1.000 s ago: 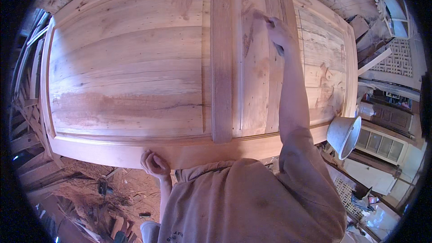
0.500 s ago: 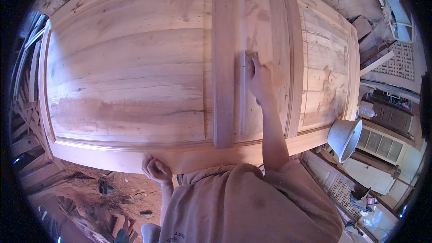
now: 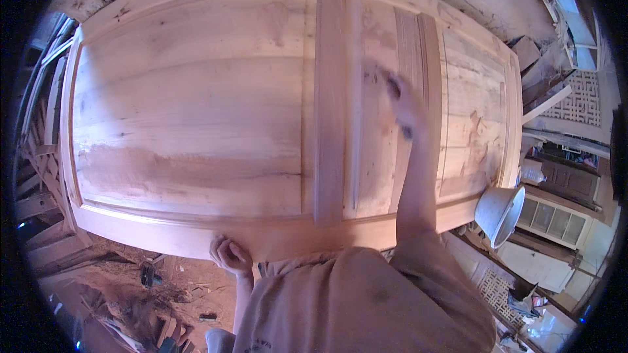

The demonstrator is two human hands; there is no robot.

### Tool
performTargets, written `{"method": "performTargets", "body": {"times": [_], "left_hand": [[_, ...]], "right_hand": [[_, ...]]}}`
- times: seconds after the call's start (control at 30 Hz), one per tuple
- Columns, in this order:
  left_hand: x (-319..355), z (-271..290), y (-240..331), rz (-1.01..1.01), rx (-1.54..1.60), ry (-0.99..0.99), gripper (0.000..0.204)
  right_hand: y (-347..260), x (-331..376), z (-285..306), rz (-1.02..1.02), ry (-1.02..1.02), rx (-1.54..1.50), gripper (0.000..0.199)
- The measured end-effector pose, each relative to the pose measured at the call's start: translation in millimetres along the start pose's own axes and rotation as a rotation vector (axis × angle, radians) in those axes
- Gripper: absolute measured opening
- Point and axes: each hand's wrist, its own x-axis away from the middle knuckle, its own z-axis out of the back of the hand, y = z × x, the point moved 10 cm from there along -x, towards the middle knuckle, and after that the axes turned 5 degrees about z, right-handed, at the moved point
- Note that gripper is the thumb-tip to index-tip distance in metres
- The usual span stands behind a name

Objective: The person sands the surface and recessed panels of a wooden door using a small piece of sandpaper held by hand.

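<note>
A large pale wooden door [image 3: 190, 111] with panels lies flat in front of me. My right hand [image 3: 407, 108] is over the narrow middle panel [image 3: 376, 157], between two raised wooden strips, the left strip [image 3: 330, 104] and the right strip [image 3: 432, 85]. Its fingers are closed and blurred by motion. A dark patch shows at the fingers, but what they hold is too smeared to name. On the near rail [image 3: 150, 229] of the door rests my left hand [image 3: 230, 255], its fingers curled in a loose fist with nothing visible in them.
By the near right corner of the door is a whitish bucket [image 3: 500, 216], tilted. Wooden boards [image 3: 49, 183] are stacked on the left. Below lies a floor [image 3: 196, 287] strewn with shavings and scraps. A pale lattice panel [image 3: 579, 101] and a glazed frame [image 3: 553, 219] stand on the right.
My right hand has swung to the right across the middle panel, nearer the right strip. My left hand stays on the near rail. The whole view has shifted slightly.
</note>
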Motion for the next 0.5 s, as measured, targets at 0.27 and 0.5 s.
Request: {"method": "performTargets", "body": {"times": [0.27,0.5], "left_hand": [[-0.4,-0.4,2.3,0.016,-0.003,-0.016,0.016],[-0.9,-11.9,-1.8,0.033,0.017,-0.030,0.017]], "right_hand": [[-27.7,-8.4,-42.6,0.084,0.128,0.237,0.038],[6.7,-161.9,-26.1,0.433,0.467,0.164,0.033]]}}
